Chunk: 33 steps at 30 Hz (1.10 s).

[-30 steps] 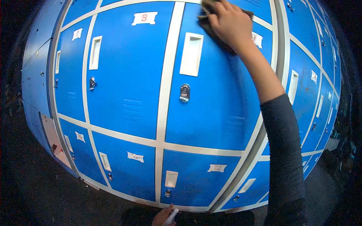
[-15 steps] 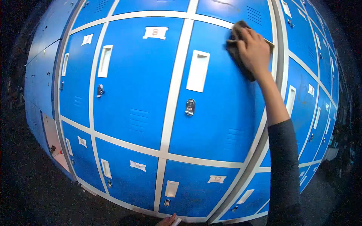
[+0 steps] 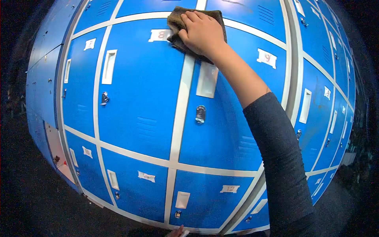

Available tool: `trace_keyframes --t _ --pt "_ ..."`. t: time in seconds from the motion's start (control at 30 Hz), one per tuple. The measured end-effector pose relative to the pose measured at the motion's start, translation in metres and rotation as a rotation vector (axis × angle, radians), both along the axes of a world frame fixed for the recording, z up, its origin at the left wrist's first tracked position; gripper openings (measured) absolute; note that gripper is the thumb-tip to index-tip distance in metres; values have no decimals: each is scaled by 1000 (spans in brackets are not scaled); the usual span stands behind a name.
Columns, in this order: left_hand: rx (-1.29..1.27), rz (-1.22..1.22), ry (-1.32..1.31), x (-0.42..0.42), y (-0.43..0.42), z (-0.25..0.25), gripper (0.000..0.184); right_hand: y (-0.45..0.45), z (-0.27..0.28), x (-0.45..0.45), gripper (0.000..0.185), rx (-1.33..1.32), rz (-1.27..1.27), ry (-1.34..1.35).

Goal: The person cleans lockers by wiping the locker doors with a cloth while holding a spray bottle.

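Note:
My right hand [image 3: 202, 32] presses a dark, brownish cloth [image 3: 181, 44] flat against the blue lockers, fingers bent over it. The cloth lies across the top of the white frame strip [image 3: 182, 94] between locker door 8 [image 3: 138, 87] and locker door 9 [image 3: 233, 126]. It covers the right edge of the number 8 label [image 3: 158, 35]. Below it, my forearm partly hides the white recessed handle [image 3: 207, 81] of door 9. At the bottom edge, only fingertips of my left hand [image 3: 176, 232] show, beside a small white thing [image 3: 185, 234] too cut off to name.
Metal locks [image 3: 200, 114] stick out from the doors. More blue lockers [image 3: 319, 102] continue on the right past a grey gap. At far left, an open compartment [image 3: 57, 146] holds small items. The dark floor [image 3: 39, 197] lies below.
My right hand has swept left with the cloth, from the top right of door 9 to the strip beside door 8. The number 9 label is now uncovered. My left hand sits slightly lower.

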<state>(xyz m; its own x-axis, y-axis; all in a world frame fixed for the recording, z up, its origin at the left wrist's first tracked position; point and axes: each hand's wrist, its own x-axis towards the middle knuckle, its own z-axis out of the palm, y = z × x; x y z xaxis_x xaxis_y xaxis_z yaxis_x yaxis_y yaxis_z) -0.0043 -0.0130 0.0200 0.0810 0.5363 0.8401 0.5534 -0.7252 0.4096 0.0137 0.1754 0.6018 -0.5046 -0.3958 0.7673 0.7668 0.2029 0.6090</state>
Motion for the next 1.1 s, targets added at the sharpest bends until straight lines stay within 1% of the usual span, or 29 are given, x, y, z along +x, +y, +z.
trace_keyframes --t 0.03,0.07,0.1,0.17,0.2,0.23,0.27,0.3,0.37,0.4,0.5,0.6,0.7,0.73,0.83,0.87,0.97,1.0,1.07,1.1 --pt "-21 25 47 1 2 1 51 -2 -1 8 46 -10 -23 -4" --pt "-43 52 94 1 4 0 50 -4 -3 21 42 12 33 -3" --pt "-65 80 140 1 6 0 50 -5 -5 34 42 -24 19 27" --pt "-99 111 132 3 8 -21 50 -5 -9 62 40 -96 -4 86" --pt "-117 127 130 2 10 -37 50 -3 -14 80 39 -9 29 88" --pt "-388 12 -37 0 17 -59 50 5 -14 98 40 56 36 113" --pt "-656 -105 -207 -2 26 -83 51 4 -18 116 39 55 -22 153" --pt "-924 -224 -378 -2 32 -94 52 2 -21 133 37 54 -82 193" --pt "-468 23 2 4 12 -42 53 5 -20 166 33 4 -142 274" --pt "-234 140 186 7 5 -23 53 6 -20 182 30 60 -207 306" --pt "-187 121 222 7 14 -34 55 15 -16 214 33 216 -325 338" --pt "-228 97 232 6 15 -42 56 18 -2 217 36 142 -371 379" --pt "-192 105 226 8 11 -29 57 29 6 218 40 178 -321 465" --pt "-449 51 245 6 9 -15 58 26 0 217 46 145 -326 448" --pt "-354 124 218 12 5 -14 58 18 -23 213 47 146 -188 507" --pt "-196 91 167 11 10 -27 57 17 -31 214 55 4 -161 510" --pt "-388 30 190 11 8 -9 54 33 -61 224 50 245 -260 444" --pt "-346 53 213 12 8 -11 55 26 -79 222 52 147 -300 459" --pt "-265 100 260 14 11 -18 55 20 -117 223 57 93 -297 450" --pt "-380 38 192 12 14 -25 65 18 -138 222 59 64 -294 444"
